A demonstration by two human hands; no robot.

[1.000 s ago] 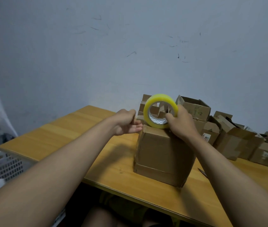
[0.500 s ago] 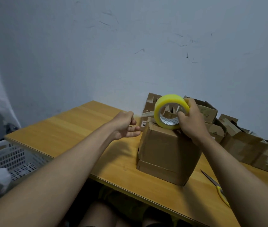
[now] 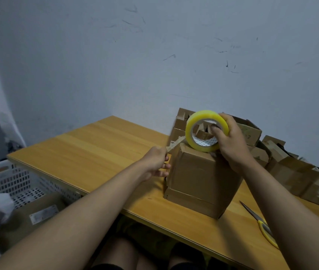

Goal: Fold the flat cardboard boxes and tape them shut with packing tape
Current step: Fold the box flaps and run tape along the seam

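Fingers (image 3: 166, 152) of your left hand (image 3: 154, 162) pinched tape end, drew strip farther out than a second earlier. Your right hand (image 3: 230, 141) gripped tape roll (image 3: 206, 131) atop folded box (image 3: 199, 178), just right of those fingers. Strip now long enough: seam sealing can start. Scissors (image 3: 260, 223) lay on tabletop (image 3: 96, 152).

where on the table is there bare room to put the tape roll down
Bare wood spans the table's left half, from the wall to the near edge, left of the box being taped. Crowded: open boxes along the right back, scissors near the front right.
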